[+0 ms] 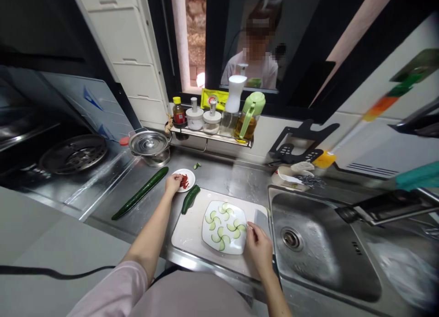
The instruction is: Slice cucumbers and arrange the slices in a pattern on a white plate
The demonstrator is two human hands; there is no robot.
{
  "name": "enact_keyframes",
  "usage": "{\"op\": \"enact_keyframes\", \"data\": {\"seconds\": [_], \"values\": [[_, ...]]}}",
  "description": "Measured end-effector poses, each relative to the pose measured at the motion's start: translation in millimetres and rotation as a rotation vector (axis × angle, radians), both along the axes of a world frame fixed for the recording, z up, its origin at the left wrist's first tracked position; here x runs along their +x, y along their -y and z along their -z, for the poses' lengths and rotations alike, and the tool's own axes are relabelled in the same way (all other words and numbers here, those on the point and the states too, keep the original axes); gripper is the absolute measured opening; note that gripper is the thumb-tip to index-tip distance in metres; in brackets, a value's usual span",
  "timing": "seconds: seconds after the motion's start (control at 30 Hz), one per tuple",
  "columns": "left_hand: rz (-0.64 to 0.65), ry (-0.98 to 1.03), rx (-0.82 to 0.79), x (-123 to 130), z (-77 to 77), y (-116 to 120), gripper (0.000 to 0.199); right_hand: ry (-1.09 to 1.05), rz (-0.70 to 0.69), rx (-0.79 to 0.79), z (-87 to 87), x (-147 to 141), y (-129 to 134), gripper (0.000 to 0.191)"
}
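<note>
A small white plate (189, 186) holds a heap of small red pieces (184, 181). My left hand (173, 184) reaches over its left side, fingertips closed together at the pieces; what they pinch is hidden. On the white cutting board (185, 237) lies a square white plate (224, 250) with thin pale-green cucumber slices (221, 239) set in several pinwheel shapes. At this plate's right rim is my right hand (259, 246), fingers curled together; I cannot tell what is between them. A cut cucumber piece (190, 199) rests on the board's upper left corner. A knife blade (261, 218) shows beyond my right hand.
A whole cucumber (140, 193) lies on the steel counter, left. Cucumber scraps (196, 166) sit behind the small plate. A metal bowl (149, 143) stands back left, a seasoning rack (212, 133) along the wall. The sink (322, 244) with its black faucet (373, 209) is right.
</note>
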State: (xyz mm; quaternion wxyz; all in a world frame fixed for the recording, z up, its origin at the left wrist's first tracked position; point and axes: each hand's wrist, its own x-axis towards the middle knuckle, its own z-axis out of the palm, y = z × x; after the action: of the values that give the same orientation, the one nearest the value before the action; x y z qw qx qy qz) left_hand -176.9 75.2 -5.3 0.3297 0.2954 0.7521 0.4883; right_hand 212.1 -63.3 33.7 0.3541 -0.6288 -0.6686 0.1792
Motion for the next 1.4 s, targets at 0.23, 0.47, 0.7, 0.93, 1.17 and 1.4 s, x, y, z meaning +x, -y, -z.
{"op": "enact_keyframes", "data": {"seconds": [0.23, 0.47, 0.7, 0.93, 1.17, 1.4], "values": [[-0.017, 0.15, 0.084, 12, -22.0, 11, 0.027, -0.031, 0.003, 0.0, 5.0, -1, 8, 0.042], [0.184, 0.379, 0.244, 53, -58.9, 38, 0.045, -0.131, -0.076, 0.016, -29.1, -26, -9, 0.036], [0.484, 0.287, 0.246, 113, -106.8, 67, 0.045, -0.155, -0.281, 0.062, -100.8, -68, -48, 0.023], [0.702, 0.211, 0.318, 144, -130.2, 84, 0.038, -0.14, -0.427, 0.023, -113.4, -79, -61, 0.016], [0.796, 0.258, 0.312, 153, -126.6, 85, 0.04, -0.126, -0.483, -0.021, -103.8, -71, -64, 0.014], [0.822, 0.264, 0.252, 161, -119.3, 82, 0.041, -0.126, -0.457, -0.082, -93.1, -65, -66, 0.016]]}}
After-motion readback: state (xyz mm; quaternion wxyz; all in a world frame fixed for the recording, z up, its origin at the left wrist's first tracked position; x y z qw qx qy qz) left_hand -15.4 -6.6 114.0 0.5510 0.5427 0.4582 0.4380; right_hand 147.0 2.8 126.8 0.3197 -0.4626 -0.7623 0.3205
